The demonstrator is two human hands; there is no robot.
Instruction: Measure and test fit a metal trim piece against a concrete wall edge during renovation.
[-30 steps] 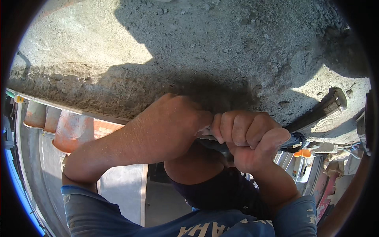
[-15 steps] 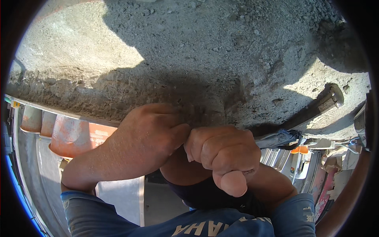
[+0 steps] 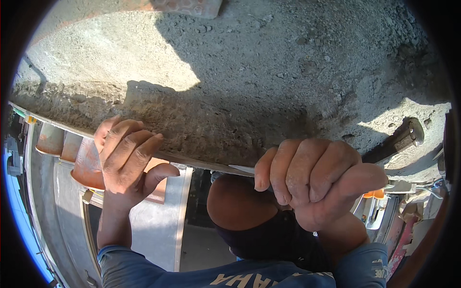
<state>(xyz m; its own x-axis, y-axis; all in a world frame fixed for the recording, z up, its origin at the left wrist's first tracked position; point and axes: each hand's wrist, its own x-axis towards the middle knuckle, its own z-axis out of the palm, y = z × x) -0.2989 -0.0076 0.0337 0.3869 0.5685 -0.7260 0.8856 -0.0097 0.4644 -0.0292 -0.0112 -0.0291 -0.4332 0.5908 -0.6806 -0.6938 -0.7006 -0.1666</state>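
My left hand (image 3: 127,156) is at the rough concrete ledge's left front edge, fingers lightly bent and thumb spread apart, with nothing in it. Whether its fingertips touch the ledge I cannot tell. Farther right, my right hand (image 3: 319,180) is closed in a fist, knuckles up. A thin, pointed metal blade (image 3: 241,168) sticks out leftward beside its fingers, lying along the ledge's front edge; the fist hides any handle. In front of both hands spreads the grey, crumbly concrete surface (image 3: 269,62), with a browner, broken strip (image 3: 187,125) along its near side.
A round metal tube (image 3: 403,138) lies at the right on the concrete. Curved orange clay tiles (image 3: 89,165) stand below the ledge at left, and a flat tile-like piece (image 3: 192,6) lies at the far edge. My bent knee (image 3: 240,199) is under the ledge.
My hands were together at the middle of the ledge. The left has moved away to the left and opened; the right has shifted right, still closed, and the blade now shows.
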